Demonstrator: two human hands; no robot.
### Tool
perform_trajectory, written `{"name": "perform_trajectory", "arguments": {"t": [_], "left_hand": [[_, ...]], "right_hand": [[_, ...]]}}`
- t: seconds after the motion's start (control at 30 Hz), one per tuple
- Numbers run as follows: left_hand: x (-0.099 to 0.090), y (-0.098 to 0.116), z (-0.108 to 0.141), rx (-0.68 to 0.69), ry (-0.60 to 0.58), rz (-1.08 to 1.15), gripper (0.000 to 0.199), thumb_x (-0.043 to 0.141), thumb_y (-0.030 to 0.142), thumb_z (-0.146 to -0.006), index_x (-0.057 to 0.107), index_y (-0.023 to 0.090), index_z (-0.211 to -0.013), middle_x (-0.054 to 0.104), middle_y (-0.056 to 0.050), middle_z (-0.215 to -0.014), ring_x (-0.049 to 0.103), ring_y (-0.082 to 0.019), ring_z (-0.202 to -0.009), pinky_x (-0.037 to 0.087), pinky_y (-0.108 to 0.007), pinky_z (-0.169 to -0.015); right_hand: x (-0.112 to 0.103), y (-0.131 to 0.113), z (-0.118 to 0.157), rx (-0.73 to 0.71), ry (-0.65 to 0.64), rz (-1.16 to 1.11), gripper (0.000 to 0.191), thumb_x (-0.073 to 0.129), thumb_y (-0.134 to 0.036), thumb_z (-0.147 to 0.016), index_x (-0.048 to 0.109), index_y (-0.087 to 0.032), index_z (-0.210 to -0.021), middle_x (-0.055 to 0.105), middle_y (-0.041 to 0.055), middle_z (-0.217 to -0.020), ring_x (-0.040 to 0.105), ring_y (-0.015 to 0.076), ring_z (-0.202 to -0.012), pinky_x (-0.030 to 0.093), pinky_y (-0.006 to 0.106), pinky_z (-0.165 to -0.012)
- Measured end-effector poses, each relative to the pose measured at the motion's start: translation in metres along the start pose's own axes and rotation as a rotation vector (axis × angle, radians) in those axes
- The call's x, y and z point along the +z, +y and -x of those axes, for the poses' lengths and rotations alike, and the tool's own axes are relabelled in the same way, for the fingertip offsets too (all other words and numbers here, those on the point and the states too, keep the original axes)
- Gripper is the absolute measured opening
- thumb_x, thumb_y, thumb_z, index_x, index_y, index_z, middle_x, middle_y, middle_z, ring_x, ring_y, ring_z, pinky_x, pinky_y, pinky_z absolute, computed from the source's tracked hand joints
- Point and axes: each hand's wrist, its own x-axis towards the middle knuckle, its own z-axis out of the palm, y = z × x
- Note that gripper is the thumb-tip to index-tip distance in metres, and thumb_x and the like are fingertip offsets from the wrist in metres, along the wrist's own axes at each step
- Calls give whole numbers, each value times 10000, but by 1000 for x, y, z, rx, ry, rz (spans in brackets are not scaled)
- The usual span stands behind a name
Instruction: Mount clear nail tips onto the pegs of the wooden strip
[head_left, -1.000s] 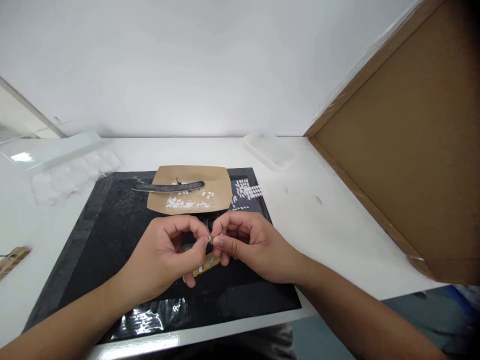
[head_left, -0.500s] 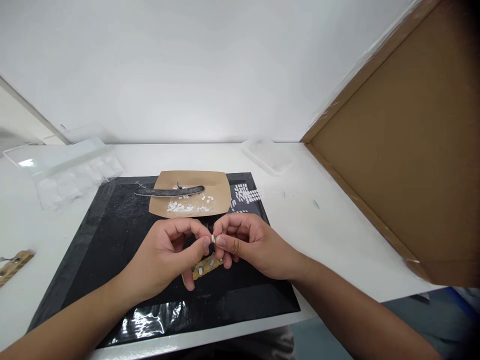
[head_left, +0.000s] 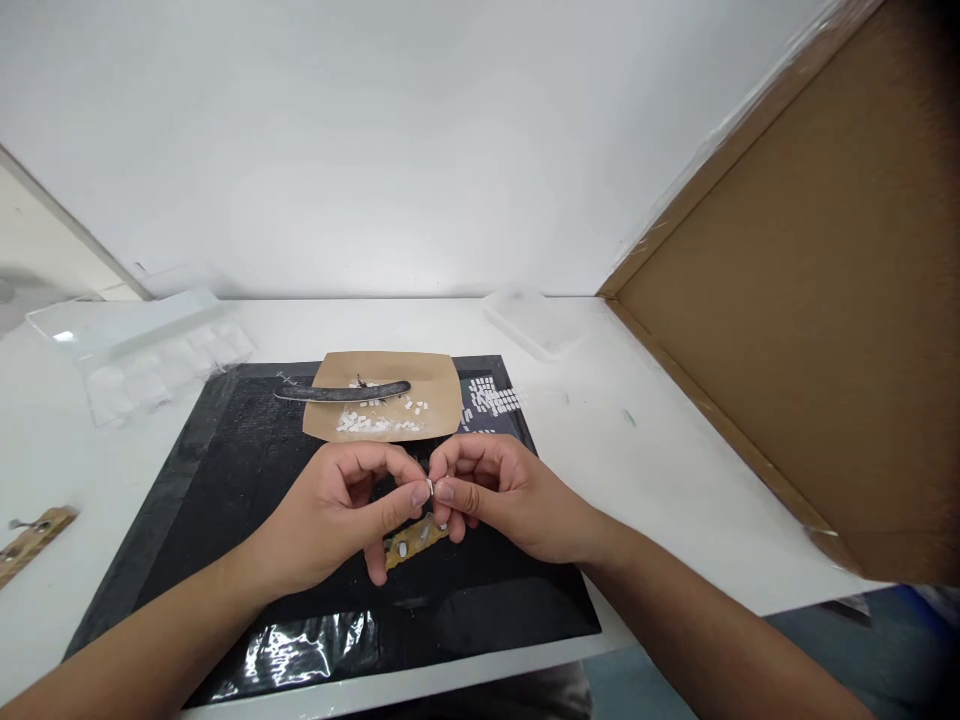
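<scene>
Over the black mat (head_left: 247, 500), my left hand (head_left: 352, 510) and my right hand (head_left: 502, 495) meet thumb to thumb. Between their pinched fingertips is a small white piece (head_left: 430, 487), mostly covered, so its kind is hard to make out. Both hands appear to grip it. Beneath the fingers lies a yellowish strip (head_left: 411, 543) with a few small white and clear pieces on it; the hands partly hide it. Just beyond the hands, a brown paper sheet (head_left: 442, 385) carries a scatter of white chips (head_left: 360, 420) and a dark curved nail file (head_left: 341, 392).
Rows of small white pieces (head_left: 491, 395) lie at the mat's back right corner. Clear plastic boxes (head_left: 161, 350) stand at the left, another clear tray (head_left: 532, 320) at the back. A wooden piece with metal (head_left: 34, 540) sits far left. A tall cardboard panel (head_left: 787, 280) borders the right.
The whole view has shifted slightly, so the table sits a little lower. The hands keep the same pinch, and the white piece between them has turned slightly.
</scene>
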Motion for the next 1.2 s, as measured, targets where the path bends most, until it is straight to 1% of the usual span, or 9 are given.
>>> {"name": "perform_trajectory", "arguments": {"t": [0.3,0.43,0.57,0.67,0.77,0.83,0.93,1.0,1.2], "left_hand": [[-2,4,-4,-30,-43,-57,313,810,432,-910,762,123,-912,735,-72,-893,685,-126,-657,609,-168,-417],[-2,1,-3,-44,-4,-123,343,838,461,-872,769,128,-920,727,-69,-903,687,-138,-641,611,-199,-409],[-2,-1,-3,-20,51,-255,335,795,480,-905,777,148,-945,731,-59,-941,673,-118,-595,601,-208,-426],[-6,0,-6,97,52,-477,282,699,449,-988,795,185,-955,737,-46,-961,684,-121,-651,596,-213,-499],[-14,0,-10,357,9,-769,253,564,331,-1078,790,236,-1015,757,-19,-932,695,-170,-904,615,-289,-795],[-19,-1,-10,511,3,-876,275,476,228,-1107,726,255,-1218,773,0,-934,661,-183,-1005,563,-350,-970],[-21,-5,-9,613,31,-932,464,397,93,-1086,507,254,-1507,765,-4,-1043,630,-183,-1060,525,-373,-1026],[-21,-8,-7,646,59,-935,599,366,8,-1035,389,246,-1584,731,-30,-1150,619,-183,-1118,516,-386,-1056],[-23,-10,-5,728,100,-1042,706,376,-90,-880,426,215,-1514,633,-94,-1276,572,-219,-1238,506,-413,-1081]], "right_hand": [[-5,5,2,-116,55,172,151,790,-295,-946,700,-174,-930,758,2,-767,746,117,-688,617,229,-678],[-7,1,5,-236,76,485,63,697,-249,-1002,726,-197,-982,771,7,-837,771,135,-740,619,247,-702],[-12,-5,7,-328,54,893,149,591,-146,-1038,716,-223,-1067,786,-8,-914,769,129,-817,573,246,-754],[-17,-10,8,-262,37,1021,140,557,-152,-1064,675,-223,-1089,783,-12,-942,752,137,-852,540,254,-757],[-25,-14,9,-221,41,1082,118,563,-183,-1074,673,-224,-1082,759,-6,-951,715,147,-873,516,268,-776],[-31,-17,9,-252,40,1108,90,616,-220,-1057,706,-229,-1055,717,11,-981,672,151,-887,500,269,-778],[-40,-19,9,-265,-5,1085,70,687,-263,-1021,748,-232,-1008,631,15,-943,600,144,-838,477,253,-721],[-44,-19,9,-220,-73,1046,77,691,-270,-1015,747,-222,-995,609,2,-878,570,135,-783,465,247,-687],[-43,-16,9,-7,-216,964,89,670,-278,-1008,704,-196,-1008,682,-1,-879,585,120,-721,479,237,-639]]}}
